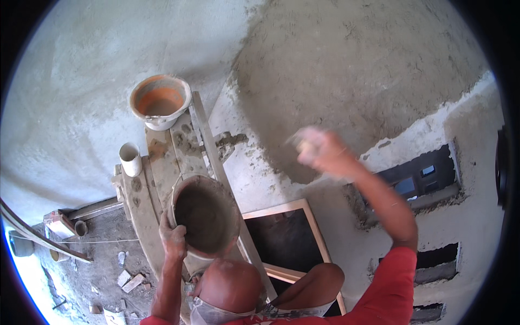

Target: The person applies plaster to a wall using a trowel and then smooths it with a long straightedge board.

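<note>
My left hand [174, 238] is closed on the near-left rim of a round pan [206, 214] of dark grey mortar on a mortar-stained plank platform [154, 195]. My right hand [322, 149] is raised, blurred and closed around something pale that I cannot make out, in front of a rough grey plastered wall patch [352, 65]. An orange-lined white basin [162, 100] stands at the platform's far end, with a white cylindrical container [130, 158] nearer on its left edge. My bare knees and red sleeves show along the bottom.
A wood-framed dark panel [273, 238] lies right of the platform. Openings [411, 179] cut the right wall. Below left are rubble [130, 279], small pots [81, 228] and a long curved-looking bar [38, 233] with a thin string nearby.
</note>
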The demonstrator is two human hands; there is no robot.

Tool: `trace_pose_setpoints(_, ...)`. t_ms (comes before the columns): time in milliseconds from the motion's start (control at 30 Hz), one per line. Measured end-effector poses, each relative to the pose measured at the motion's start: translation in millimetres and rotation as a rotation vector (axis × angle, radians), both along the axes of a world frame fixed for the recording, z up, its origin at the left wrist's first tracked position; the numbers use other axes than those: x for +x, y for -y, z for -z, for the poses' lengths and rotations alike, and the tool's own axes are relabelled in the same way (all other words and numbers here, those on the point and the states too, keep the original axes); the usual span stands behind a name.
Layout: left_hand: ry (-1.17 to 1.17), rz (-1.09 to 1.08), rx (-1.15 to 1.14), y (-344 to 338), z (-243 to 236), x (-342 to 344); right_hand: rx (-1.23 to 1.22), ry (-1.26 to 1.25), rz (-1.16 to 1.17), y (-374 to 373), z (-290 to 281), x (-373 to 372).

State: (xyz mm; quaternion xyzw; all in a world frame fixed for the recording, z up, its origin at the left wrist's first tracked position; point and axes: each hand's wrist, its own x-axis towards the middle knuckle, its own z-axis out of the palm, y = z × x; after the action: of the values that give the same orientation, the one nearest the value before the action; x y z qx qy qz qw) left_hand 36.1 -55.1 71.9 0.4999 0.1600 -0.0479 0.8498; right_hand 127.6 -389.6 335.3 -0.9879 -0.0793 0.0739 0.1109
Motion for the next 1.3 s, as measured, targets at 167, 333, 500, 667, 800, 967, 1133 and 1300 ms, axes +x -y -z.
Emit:
trace_pose_setpoints(167, 0.041, -0.024, 0.337, 15, -4, -4, -0.471, 0.286, -0.518, -29, 166, -76)
trace_pose_setpoints(333, 0.118, -0.041, 0.033, 25, -10, -2, -0.327, 0.138, -0.409, -46, 232, -102)
trace_pose_setpoints(500, 0.156, 0.003, 0.037, 25, -34, 1, -0.042, -0.431, -0.138, -74, 210, -105)
trace_pose_setpoints(667, 0.183, -0.006, 0.072, 26, -41, 8, 0.254, -0.340, -0.139, -64, 192, -117)
trace_pose_setpoints(800, 0.172, -0.028, 0.009, 30, -50, 14, 0.198, -0.267, -0.102, -55, 171, -112)
trace_pose_setpoints(967, 0.158, -0.053, -0.014, 24, -40, 12, 0.200, -0.174, -0.142, -37, 125, -93)
trace_pose_setpoints(1133, 0.153, -0.112, -0.043, 30, -54, 19, 0.238, 0.052, -0.122, -28, 12, -66)
trace_pose_setpoints(1300, 0.182, -0.146, 0.014, 26, -50, 19, 0.264, 0.104, -0.169, -47, -139, -61)
